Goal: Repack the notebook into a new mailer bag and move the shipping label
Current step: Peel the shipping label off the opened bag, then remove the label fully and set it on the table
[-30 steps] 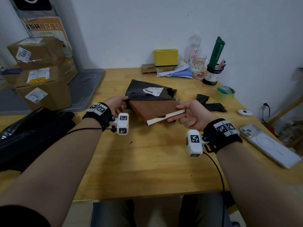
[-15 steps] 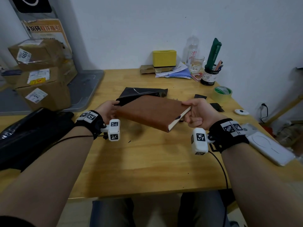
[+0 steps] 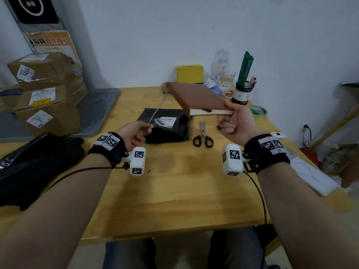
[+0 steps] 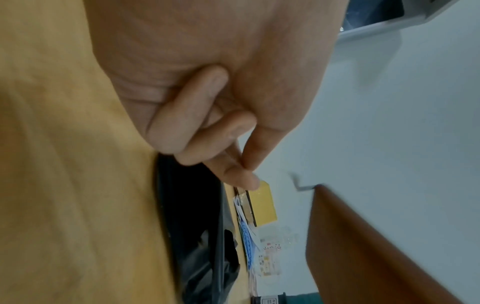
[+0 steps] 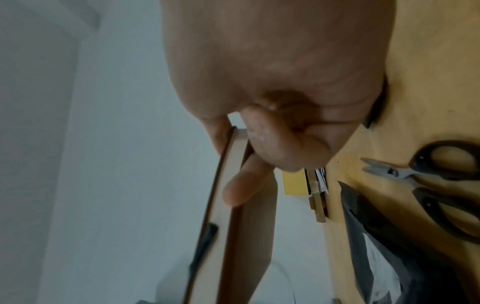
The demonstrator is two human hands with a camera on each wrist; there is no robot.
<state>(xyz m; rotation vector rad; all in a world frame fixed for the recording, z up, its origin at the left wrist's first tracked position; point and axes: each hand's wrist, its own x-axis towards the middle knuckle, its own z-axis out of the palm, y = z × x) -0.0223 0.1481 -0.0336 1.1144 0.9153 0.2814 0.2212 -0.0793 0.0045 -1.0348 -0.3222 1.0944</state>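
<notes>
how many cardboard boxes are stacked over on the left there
3. The top box leans against the wall, the middle box is under it, and the bottom box sits on a grey tray. More may be hidden out of frame.

right grip [image 3: 236, 124] clamped, left grip [image 3: 134, 133] seemingly pinched

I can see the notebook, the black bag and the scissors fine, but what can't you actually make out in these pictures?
- Shipping label text on the old black mailer bag: too small and blurred in the head view.
- Whether the left hand pinches anything: its fingers press together, nothing visible between them.
- The notebook pages: closed, held by the right hand.
- Scissors: cut off by the right wrist view's edge.
</notes>
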